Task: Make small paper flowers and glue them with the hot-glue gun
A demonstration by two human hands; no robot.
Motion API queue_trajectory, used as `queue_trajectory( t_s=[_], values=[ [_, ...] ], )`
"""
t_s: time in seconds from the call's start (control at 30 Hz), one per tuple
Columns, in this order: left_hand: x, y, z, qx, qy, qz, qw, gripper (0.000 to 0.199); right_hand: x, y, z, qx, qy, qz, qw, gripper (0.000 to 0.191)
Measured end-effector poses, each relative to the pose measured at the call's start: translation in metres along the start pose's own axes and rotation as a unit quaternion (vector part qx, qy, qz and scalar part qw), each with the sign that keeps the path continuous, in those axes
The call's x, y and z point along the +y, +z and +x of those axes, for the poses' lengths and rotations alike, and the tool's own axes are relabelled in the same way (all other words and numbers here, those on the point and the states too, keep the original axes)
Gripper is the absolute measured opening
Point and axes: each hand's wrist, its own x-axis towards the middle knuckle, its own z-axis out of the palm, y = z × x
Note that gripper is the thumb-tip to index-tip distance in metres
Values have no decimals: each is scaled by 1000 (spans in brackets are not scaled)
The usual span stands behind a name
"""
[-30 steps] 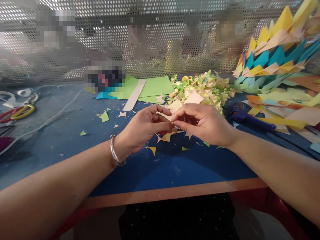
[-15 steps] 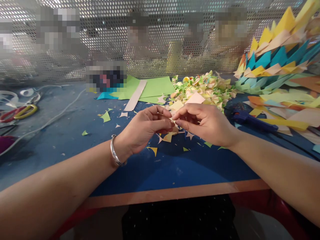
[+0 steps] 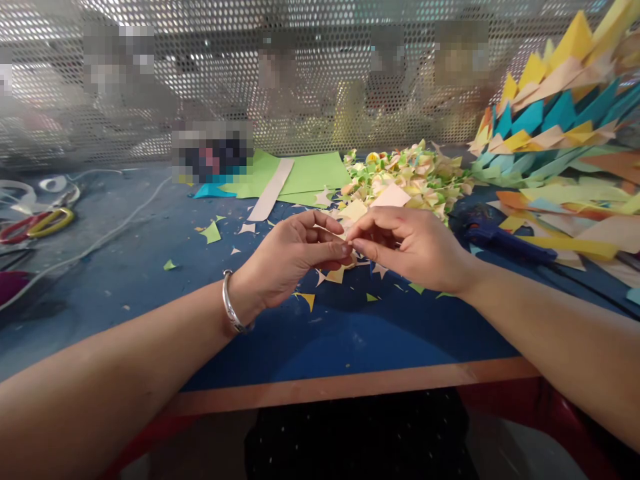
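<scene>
Both hands meet over the middle of the blue table (image 3: 350, 353), fingertips touching or almost touching. My left hand (image 3: 305, 250), with a silver bracelet at the wrist, has its thumb and fingers pinched together. Opposite it, my right hand (image 3: 410, 247) pinches with thumb and index finger. Whatever lies between the fingertips is too small and hidden to name. Paper scraps lie beneath and around the hands, among them a yellow scrap (image 3: 306, 301). Just behind my right hand are a pale pink paper piece (image 3: 391, 197) and a pile of small paper shapes (image 3: 420, 170).
Green sheets (image 3: 315, 175) and a pale strip (image 3: 273, 190) lie behind. Scissors (image 3: 51, 223) and a white cord (image 3: 107, 245) are at left. A blue glue gun (image 3: 510, 241) lies at right, near a layered paper piece (image 3: 555, 120). A perforated metal panel (image 3: 320, 120) stands behind.
The fingertips of both hands have drawn slightly closer together. My left thumb has shifted a little to the right; the things on the table have not moved.
</scene>
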Motion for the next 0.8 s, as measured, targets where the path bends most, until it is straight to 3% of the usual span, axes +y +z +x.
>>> queue_trajectory(
  t_s=[0.17,0.37,0.63,0.8],
  values=[
    [2,1,0,24,-4,3,1000,16,2,-3,1,11,19,-16,1000,9],
    [3,-4,1,86,-17,-15,996,10,15,-14,5,-27,93,-159,982,8],
    [1,-6,4,81,-7,-23,996,10,24,-16,9,-35,147,-229,962,23],
    [0,-5,4,76,-2,-16,997,12,31,-14,10,-34,170,-213,962,18]
  ],
)
